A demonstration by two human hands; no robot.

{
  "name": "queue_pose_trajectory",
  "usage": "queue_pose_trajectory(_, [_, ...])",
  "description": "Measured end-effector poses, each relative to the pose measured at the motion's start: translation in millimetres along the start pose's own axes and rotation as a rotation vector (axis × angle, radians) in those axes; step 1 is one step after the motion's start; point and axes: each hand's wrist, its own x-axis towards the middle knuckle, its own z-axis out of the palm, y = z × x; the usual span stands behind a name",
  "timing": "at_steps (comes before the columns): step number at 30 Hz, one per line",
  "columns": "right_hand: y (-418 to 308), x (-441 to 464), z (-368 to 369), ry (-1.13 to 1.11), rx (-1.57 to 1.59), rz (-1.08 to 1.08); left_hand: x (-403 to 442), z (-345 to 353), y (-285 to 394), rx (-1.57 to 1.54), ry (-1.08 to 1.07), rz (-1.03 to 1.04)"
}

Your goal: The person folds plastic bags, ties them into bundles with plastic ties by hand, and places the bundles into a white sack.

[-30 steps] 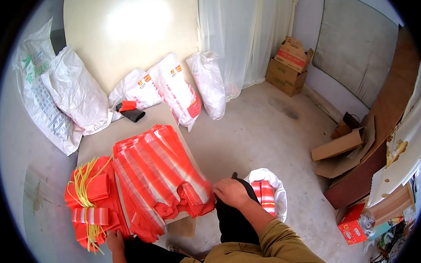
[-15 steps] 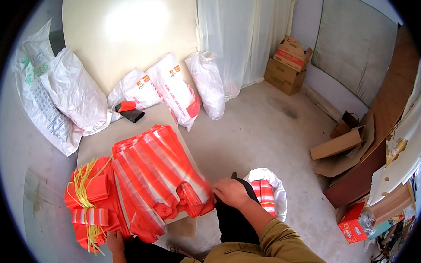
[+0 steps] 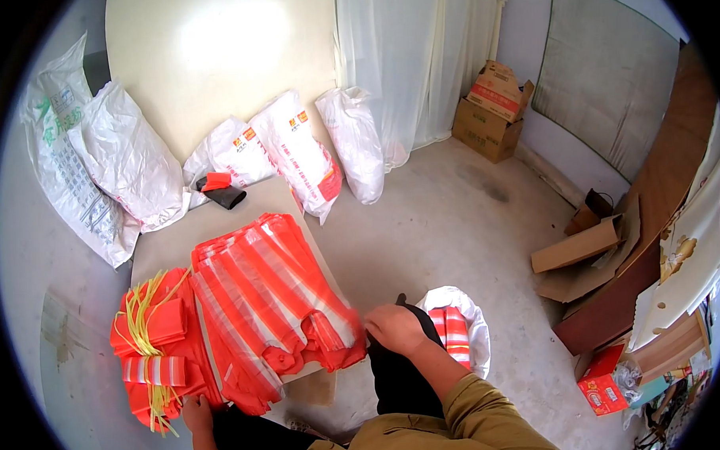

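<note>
A stack of red-and-white striped plastic bags [image 3: 267, 292] lies on the table [image 3: 166, 248]. At its left are folded red bundles [image 3: 157, 321] with yellow strips [image 3: 143, 312] across them. My left hand [image 3: 197, 411] rests at the lower edge of the red bags, fingers bent and partly hidden, so whether it grips them is unclear. My right hand [image 3: 395, 328] lies on my dark-clothed knee, just right of the striped stack, its fingers curled down and their tips hidden. Beside that knee, a white sack [image 3: 479, 332] stands open with striped bundles [image 3: 457, 338] inside.
White sacks [image 3: 136, 157] lean along the wall behind the table. A black-and-red item [image 3: 226, 194] lies at the table's back. Cardboard boxes [image 3: 487, 129] stand in the far corner. Flattened cardboard [image 3: 579, 249] and a red box [image 3: 603, 385] are at the right.
</note>
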Motion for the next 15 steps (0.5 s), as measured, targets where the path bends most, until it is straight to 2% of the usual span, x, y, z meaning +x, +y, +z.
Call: queue_pose_trajectory(15, [0.6,-0.6,-0.4,-0.015,-0.001,0.011,-2.6,-1.9,5.1,0.027,0.054,0.047])
